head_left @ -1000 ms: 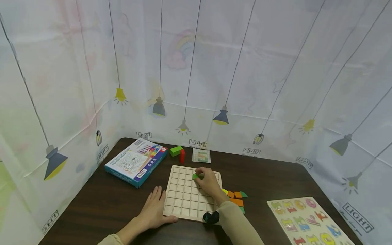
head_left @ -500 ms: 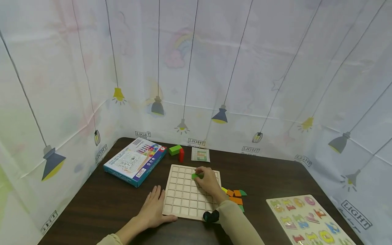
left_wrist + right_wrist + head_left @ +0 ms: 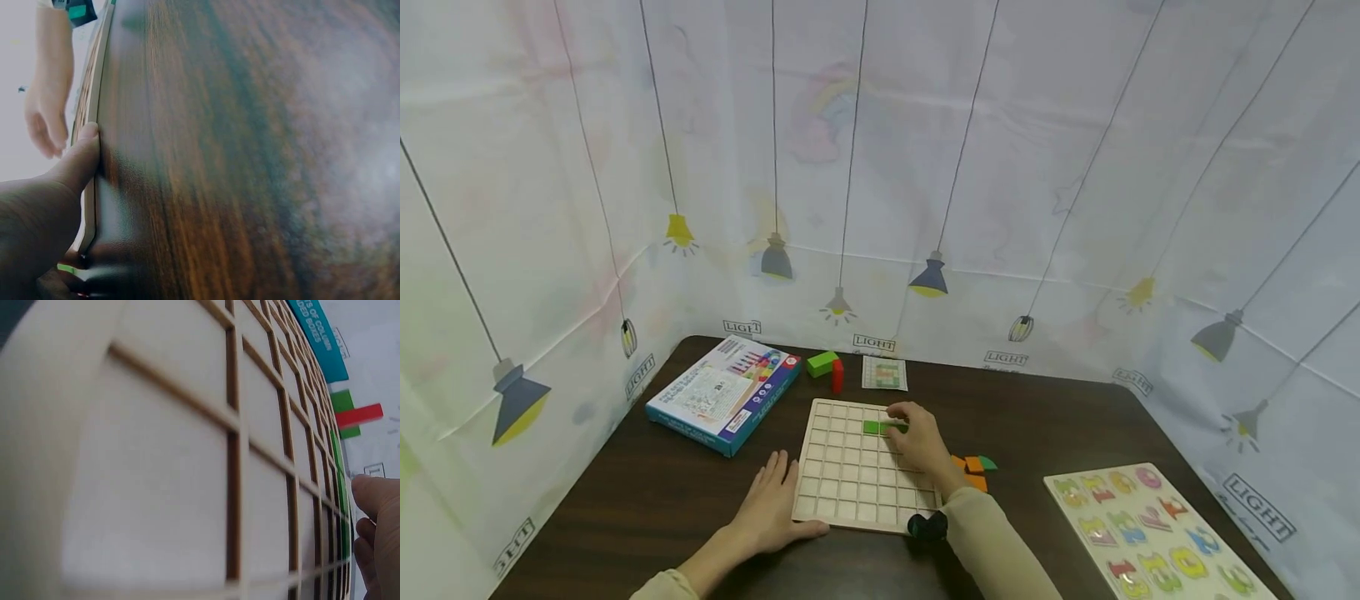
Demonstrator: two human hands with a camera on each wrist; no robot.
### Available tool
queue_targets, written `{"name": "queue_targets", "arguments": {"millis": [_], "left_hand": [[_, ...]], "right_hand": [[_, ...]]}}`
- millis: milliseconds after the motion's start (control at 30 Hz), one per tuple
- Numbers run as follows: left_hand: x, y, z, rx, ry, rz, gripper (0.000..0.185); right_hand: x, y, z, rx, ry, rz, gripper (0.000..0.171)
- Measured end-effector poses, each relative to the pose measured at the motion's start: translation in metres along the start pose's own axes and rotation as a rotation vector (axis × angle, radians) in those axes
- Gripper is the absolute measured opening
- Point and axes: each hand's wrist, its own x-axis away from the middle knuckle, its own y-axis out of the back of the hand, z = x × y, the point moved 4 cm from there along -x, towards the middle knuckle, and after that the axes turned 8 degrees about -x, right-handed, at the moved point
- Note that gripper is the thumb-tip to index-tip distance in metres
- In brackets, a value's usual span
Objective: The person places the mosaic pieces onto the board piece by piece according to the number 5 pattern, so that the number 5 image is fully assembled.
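Note:
A pale wooden grid board [image 3: 842, 479] lies flat on the dark table [image 3: 647, 500]. A long green block [image 3: 876, 427] lies along the board's second row from the far edge. My right hand [image 3: 901, 423] reaches over the board, and its curled fingers and thumb pinch the block's right end. In the right wrist view the green block [image 3: 341, 487] runs beside those fingers [image 3: 378, 531]. My left hand [image 3: 775, 492] lies flat on the table at the board's near left corner. Its thumb [image 3: 78, 159] rests against the board's edge [image 3: 94, 94].
A blue box [image 3: 722, 393] lies at the far left. Behind the board are a green block [image 3: 822, 363], a red block [image 3: 837, 377] and a pattern card [image 3: 884, 372]. Orange and green pieces [image 3: 973, 471] sit right of the board. A number puzzle [image 3: 1150, 533] lies near right. Curtains wall the table.
The green block under my right hand has come down and now lies lengthwise in the board's row. The left hand has stayed in place. The head view has shifted slightly.

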Motion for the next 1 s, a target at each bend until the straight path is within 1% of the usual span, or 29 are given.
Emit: {"name": "queue_targets", "arguments": {"millis": [233, 433, 633, 700, 900, 1000], "left_hand": [[0.0, 0.003, -0.003, -0.019, 0.005, 0.002, 0.109], [0.0, 0.002, -0.004, -0.029, 0.004, -0.002, 0.109], [0.0, 0.004, -0.004, -0.021, 0.002, 0.001, 0.109], [0.0, 0.004, -0.004, -0.019, 0.0, 0.001, 0.109], [-0.001, 0.003, -0.005, -0.018, 0.005, 0.005, 0.11], [-0.001, 0.002, -0.005, -0.024, 0.007, 0.003, 0.11]], "right_hand": [[0.015, 0.028, -0.01, 0.025, -0.019, -0.057, 0.03], [0.031, 0.05, -0.02, 0.057, -0.012, -0.107, 0.027], [0.046, 0.072, -0.032, 0.079, -0.087, -0.131, 0.028], [0.05, 0.079, -0.037, 0.082, -0.102, -0.133, 0.027], [0.067, 0.101, -0.049, 0.142, -0.15, -0.157, 0.024], [0.077, 0.111, -0.053, 0.152, -0.15, -0.171, 0.023]]}}
